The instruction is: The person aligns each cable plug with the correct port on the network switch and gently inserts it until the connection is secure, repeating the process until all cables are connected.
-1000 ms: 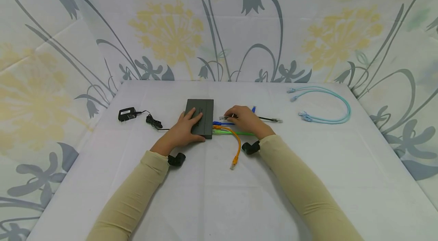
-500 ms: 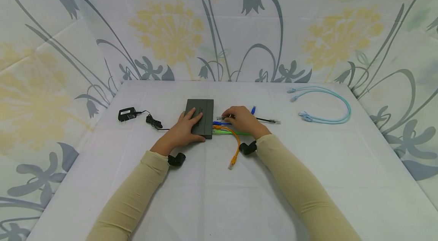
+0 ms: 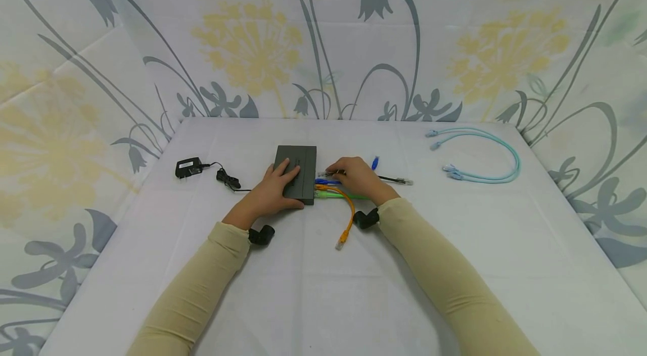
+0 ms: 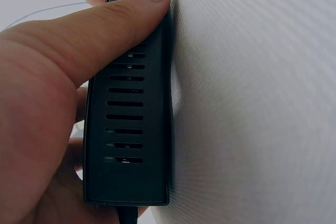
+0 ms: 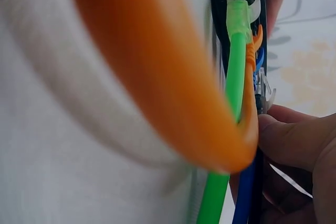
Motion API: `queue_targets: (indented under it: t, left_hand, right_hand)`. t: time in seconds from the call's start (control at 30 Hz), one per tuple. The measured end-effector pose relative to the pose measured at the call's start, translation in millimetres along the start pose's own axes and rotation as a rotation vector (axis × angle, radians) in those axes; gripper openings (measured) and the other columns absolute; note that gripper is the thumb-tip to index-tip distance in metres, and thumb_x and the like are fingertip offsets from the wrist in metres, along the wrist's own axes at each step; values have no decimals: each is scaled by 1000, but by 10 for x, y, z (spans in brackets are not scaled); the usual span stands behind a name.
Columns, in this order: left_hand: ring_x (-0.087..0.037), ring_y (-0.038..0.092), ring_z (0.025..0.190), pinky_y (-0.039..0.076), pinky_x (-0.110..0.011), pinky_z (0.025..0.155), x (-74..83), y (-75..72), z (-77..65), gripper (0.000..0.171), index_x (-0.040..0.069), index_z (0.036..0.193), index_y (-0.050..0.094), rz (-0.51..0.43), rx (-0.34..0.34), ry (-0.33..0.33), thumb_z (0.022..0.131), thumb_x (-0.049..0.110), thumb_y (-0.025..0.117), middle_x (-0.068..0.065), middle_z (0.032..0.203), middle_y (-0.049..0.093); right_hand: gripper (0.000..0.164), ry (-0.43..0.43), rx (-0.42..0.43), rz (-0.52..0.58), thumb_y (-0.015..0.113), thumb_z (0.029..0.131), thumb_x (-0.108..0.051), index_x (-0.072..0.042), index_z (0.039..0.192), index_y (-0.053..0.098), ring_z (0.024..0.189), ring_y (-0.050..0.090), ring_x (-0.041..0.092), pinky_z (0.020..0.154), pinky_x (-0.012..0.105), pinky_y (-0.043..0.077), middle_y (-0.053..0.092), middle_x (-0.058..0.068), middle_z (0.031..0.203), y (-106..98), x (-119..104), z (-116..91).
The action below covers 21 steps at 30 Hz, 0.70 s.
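Note:
In the head view, my left hand (image 3: 270,190) holds a dark grey network switch (image 3: 306,162), fingers spread over its top. In the left wrist view, its thumb (image 4: 121,24) presses the vented side. My right hand (image 3: 361,177) pinches a black Ethernet cable (image 3: 391,178) near one end. In the right wrist view, that end's clear plug (image 5: 262,85) is beside the port row; whether it sits in a port, I cannot tell. Green (image 5: 236,66), orange (image 3: 349,215) and blue (image 3: 328,182) cables run from the switch's right side. My right fingers hide part of the black cable.
A black power adapter (image 3: 189,168) lies left of the switch, with its bundled cord (image 3: 228,179) leading toward it. Light blue Ethernet cables (image 3: 513,156) lie curved at the back right of the white-covered table (image 3: 328,300). Floral cloth (image 3: 253,53) hangs behind.
My right hand has shifted slightly left toward the switch, bringing the black cable along. The orange cable's loose end has moved a little left. My left hand stays on the switch.

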<state>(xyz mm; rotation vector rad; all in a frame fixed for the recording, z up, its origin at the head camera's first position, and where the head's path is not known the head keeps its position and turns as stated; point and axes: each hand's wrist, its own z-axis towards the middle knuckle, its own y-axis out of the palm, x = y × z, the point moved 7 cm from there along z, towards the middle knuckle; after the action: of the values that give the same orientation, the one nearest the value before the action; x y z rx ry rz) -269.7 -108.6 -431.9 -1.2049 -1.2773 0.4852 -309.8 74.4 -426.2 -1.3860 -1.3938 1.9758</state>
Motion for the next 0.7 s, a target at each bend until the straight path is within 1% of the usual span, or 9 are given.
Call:
queue_targets:
  t: [0.23, 0.7]
  left_hand:
    - [-51, 0, 147, 25, -64, 112, -1, 11, 8, 97, 19, 156, 22, 1, -3, -8, 81, 51, 74, -13, 164, 1]
    - [-50, 0, 147, 25, -63, 112, 16, -5, 5, 96, 18, 156, 22, 6, -7, -13, 82, 49, 74, -14, 164, 1]
  right_hand:
    - [26, -18, -19, -16, 58, 97, -11, -10, 121, 70, 110, 65, 22, 93, 37, 52, 69, 7, 119, 26, -30, 8]
    - [25, -56, -18, -31, 60, 96, -11, -10, 118, 71, 107, 66, 22, 92, 36, 53, 70, 7, 116, 25, -65, 14]
